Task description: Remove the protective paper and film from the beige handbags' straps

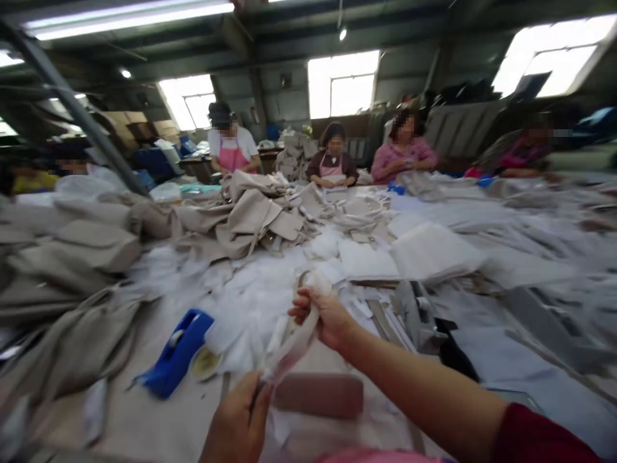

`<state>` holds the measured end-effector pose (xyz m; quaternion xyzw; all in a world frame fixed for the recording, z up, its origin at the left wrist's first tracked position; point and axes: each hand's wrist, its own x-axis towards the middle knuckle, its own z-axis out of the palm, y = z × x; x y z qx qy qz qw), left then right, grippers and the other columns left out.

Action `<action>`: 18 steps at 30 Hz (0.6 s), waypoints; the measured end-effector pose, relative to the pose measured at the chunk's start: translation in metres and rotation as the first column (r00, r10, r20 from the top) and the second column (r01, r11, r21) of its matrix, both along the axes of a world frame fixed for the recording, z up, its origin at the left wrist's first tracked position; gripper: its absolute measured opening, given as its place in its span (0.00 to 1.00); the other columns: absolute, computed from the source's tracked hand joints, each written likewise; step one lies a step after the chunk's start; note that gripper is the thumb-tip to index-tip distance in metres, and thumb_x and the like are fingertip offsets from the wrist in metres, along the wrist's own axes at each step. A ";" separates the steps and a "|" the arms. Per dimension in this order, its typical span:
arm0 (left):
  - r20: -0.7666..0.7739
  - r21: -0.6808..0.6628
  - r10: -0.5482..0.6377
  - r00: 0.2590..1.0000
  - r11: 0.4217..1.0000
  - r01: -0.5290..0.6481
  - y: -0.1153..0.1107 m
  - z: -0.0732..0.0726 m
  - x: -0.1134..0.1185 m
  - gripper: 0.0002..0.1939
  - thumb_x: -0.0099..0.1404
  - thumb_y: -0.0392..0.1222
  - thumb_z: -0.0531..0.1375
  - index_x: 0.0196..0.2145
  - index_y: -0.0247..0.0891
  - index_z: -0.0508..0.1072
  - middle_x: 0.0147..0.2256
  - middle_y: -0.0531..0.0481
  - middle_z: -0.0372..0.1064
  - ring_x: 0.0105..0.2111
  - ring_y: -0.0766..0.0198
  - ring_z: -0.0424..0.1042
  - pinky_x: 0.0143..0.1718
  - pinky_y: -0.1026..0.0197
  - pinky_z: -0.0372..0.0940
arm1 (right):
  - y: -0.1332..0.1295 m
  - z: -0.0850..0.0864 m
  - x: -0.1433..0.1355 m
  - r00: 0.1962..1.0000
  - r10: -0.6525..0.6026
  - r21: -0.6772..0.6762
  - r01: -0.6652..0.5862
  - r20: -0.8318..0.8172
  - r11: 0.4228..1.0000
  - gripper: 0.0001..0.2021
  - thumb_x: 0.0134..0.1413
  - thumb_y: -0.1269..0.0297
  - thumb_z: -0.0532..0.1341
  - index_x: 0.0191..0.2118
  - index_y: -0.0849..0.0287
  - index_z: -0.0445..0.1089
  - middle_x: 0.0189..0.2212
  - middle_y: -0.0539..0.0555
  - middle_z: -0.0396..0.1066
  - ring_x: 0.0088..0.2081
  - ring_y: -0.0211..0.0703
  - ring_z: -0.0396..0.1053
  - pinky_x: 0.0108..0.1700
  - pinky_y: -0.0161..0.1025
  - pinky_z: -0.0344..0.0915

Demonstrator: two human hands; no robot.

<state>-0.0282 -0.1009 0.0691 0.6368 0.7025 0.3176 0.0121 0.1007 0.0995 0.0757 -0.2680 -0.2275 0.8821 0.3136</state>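
Observation:
A long strap wrapped in thin whitish sheeting (295, 350) runs slantwise between my two hands, blurred by motion. My left hand (236, 418), low in the view, pinches its near end between thumb and fingers. Farther out, my right hand (328, 319) is closed around the other end, where a curled beige and white loop sticks up past the fingers. Under the strap lies a flat brownish-pink rectangular piece (319, 395). To the left of my hands are a blue tape dispenser (177, 352) and a roll of tape (205, 363).
Beige bags (250, 215) are heaped at the table's middle and left. Stacked white sheets (434, 251) spread to the right. A grey tape dispenser (418, 315) stands right of my right hand. Several co-workers, one in a pink apron (232, 156), work across the table.

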 end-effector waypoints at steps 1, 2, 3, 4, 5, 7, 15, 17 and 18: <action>-0.083 0.002 0.041 0.996 0.999 -0.041 -0.011 0.014 0.000 0.12 0.71 0.44 0.52 0.35 0.42 0.73 0.27 0.50 0.75 0.25 0.59 0.75 0.26 0.62 0.70 | -0.007 -0.002 0.000 1.000 0.009 0.022 -0.009 -0.011 1.000 0.14 0.58 0.53 0.63 0.41 0.58 0.68 0.31 0.53 0.75 0.33 0.44 0.76 0.36 0.39 0.67; -0.196 0.011 0.075 0.978 0.997 -0.074 -0.021 0.026 0.001 0.11 0.71 0.42 0.52 0.38 0.40 0.73 0.29 0.48 0.75 0.26 0.59 0.75 0.28 0.60 0.69 | -0.013 -0.004 0.001 0.998 0.053 0.055 -0.051 -0.021 0.997 0.15 0.58 0.51 0.63 0.41 0.59 0.70 0.33 0.54 0.76 0.36 0.45 0.76 0.38 0.40 0.68; -0.314 0.022 0.114 0.943 0.993 -0.113 -0.031 0.035 0.001 0.10 0.71 0.41 0.52 0.41 0.39 0.73 0.30 0.46 0.76 0.26 0.57 0.74 0.28 0.59 0.69 | -0.017 -0.009 0.001 0.995 0.101 0.096 -0.098 -0.021 0.991 0.17 0.57 0.49 0.64 0.41 0.59 0.72 0.35 0.56 0.76 0.38 0.47 0.76 0.39 0.41 0.68; -0.413 0.019 0.146 0.899 0.988 -0.151 -0.040 0.040 0.002 0.09 0.71 0.40 0.53 0.43 0.38 0.73 0.31 0.45 0.76 0.26 0.56 0.74 0.28 0.58 0.67 | -0.021 -0.015 0.000 0.990 0.143 0.139 -0.142 0.003 0.980 0.19 0.57 0.48 0.64 0.41 0.61 0.73 0.36 0.58 0.76 0.38 0.47 0.75 0.40 0.41 0.68; -0.483 0.005 0.167 0.860 0.982 -0.188 -0.048 0.041 0.003 0.09 0.70 0.39 0.54 0.44 0.38 0.73 0.32 0.45 0.76 0.26 0.56 0.74 0.27 0.57 0.66 | -0.023 -0.022 -0.001 0.983 0.178 0.176 -0.184 0.053 0.967 0.20 0.55 0.46 0.65 0.40 0.62 0.75 0.36 0.58 0.76 0.38 0.46 0.74 0.40 0.40 0.67; -0.486 -0.066 0.194 0.852 0.964 -0.258 -0.059 0.031 0.006 0.09 0.69 0.38 0.55 0.44 0.37 0.73 0.31 0.45 0.75 0.27 0.55 0.73 0.27 0.57 0.65 | -0.028 -0.037 -0.002 0.960 0.205 0.229 -0.246 0.190 0.942 0.23 0.52 0.44 0.66 0.38 0.63 0.78 0.33 0.57 0.74 0.33 0.41 0.70 0.34 0.37 0.65; 0.752 -0.317 0.099 0.652 0.921 0.226 -0.026 -0.039 0.012 0.21 0.64 0.37 0.58 0.55 0.38 0.70 0.48 0.42 0.75 0.48 0.54 0.74 0.51 0.54 0.66 | -0.028 -0.053 0.001 0.915 0.065 0.291 -0.192 0.397 0.937 0.26 0.50 0.39 0.65 0.33 0.62 0.76 0.27 0.52 0.68 0.26 0.36 0.63 0.26 0.34 0.57; 0.912 -0.188 0.032 0.409 0.919 0.347 -0.012 -0.042 0.015 0.29 0.62 0.39 0.61 0.61 0.38 0.65 0.53 0.41 0.72 0.52 0.52 0.71 0.54 0.53 0.64 | -0.027 -0.052 0.003 0.908 0.031 0.340 -0.188 0.418 0.921 0.26 0.52 0.39 0.63 0.35 0.62 0.77 0.28 0.53 0.70 0.26 0.35 0.63 0.26 0.33 0.56; 0.943 -0.140 0.014 0.332 0.923 0.359 -0.005 -0.041 0.017 0.30 0.62 0.42 0.61 0.62 0.38 0.63 0.54 0.40 0.72 0.52 0.52 0.71 0.53 0.53 0.65 | -0.026 -0.052 0.004 0.903 0.014 0.359 -0.185 0.429 0.915 0.27 0.53 0.39 0.63 0.35 0.63 0.77 0.29 0.53 0.70 0.26 0.35 0.63 0.26 0.33 0.56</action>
